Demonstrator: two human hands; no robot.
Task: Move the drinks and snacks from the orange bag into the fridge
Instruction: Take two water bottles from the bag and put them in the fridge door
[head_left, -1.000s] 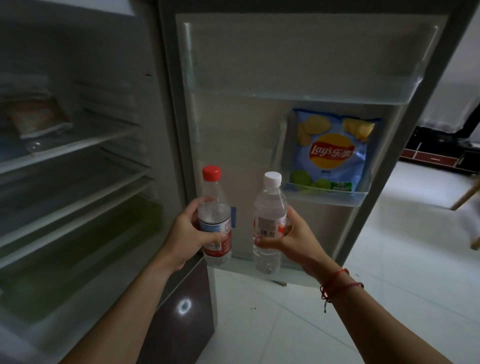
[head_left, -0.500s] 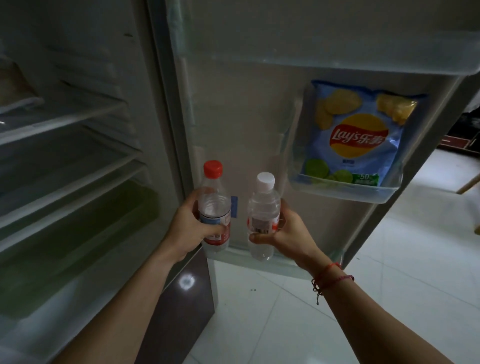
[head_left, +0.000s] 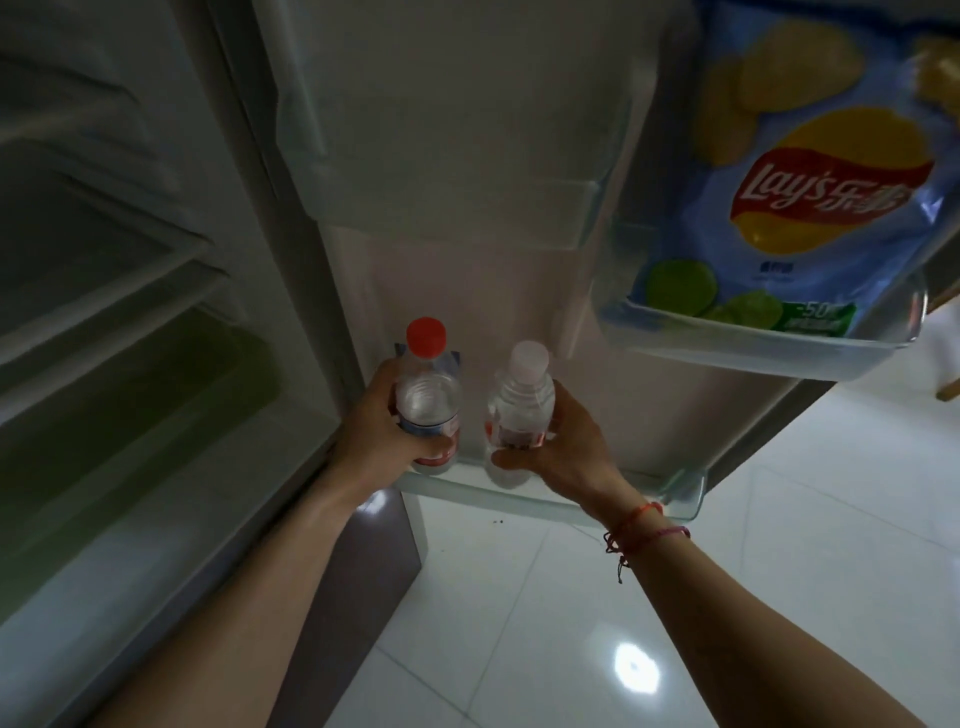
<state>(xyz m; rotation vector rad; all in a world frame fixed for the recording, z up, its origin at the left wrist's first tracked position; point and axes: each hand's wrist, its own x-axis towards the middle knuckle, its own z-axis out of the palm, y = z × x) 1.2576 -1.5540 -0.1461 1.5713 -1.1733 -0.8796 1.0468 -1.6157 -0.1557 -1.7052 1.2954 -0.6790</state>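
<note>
Red-capped bottle upright, cap up, in grip of left hand; white-capped bottle likewise in right hand

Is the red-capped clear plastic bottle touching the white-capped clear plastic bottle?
Apart. The head view shows a strip of pale fridge door between the red-capped clear plastic bottle and the white-capped clear plastic bottle.

Glossy white tiled floor with bright glare

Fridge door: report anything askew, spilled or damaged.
Nothing stands out. The red-capped bottle and white-capped bottle are upright and capped, gripped by the left hand and right hand; the chips bag sits intact in its door bin.
</note>
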